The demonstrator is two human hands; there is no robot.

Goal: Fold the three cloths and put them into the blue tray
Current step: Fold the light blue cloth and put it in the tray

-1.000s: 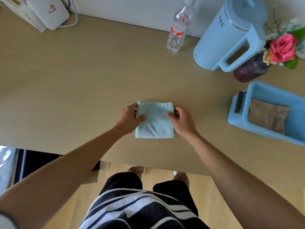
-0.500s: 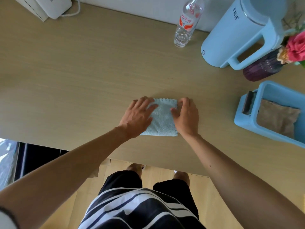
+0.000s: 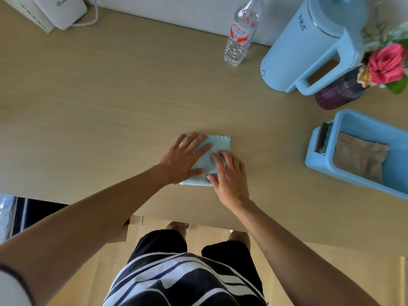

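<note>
A light blue cloth [image 3: 217, 143], folded small, lies flat on the wooden table near its front edge. My left hand [image 3: 186, 159] presses flat on the cloth's left half, fingers spread. My right hand [image 3: 229, 176] rests on its right near corner, fingers on the fabric and thumb at the front edge. The blue tray [image 3: 321, 164] stands at the right of the table, apart from both hands. A folded brown cloth [image 3: 358, 157] lies inside it. I see no third cloth.
At the back stand a clear water bottle [image 3: 239, 38], a light blue kettle [image 3: 309, 47] and a purple vase with a pink flower [image 3: 341, 91]. A white device [image 3: 64, 9] with a cable sits at the back left. The table's front edge runs just below my hands.
Both hands left the cloth's side edges and came down flat on top of it. My right hand then slid to the near right corner.
</note>
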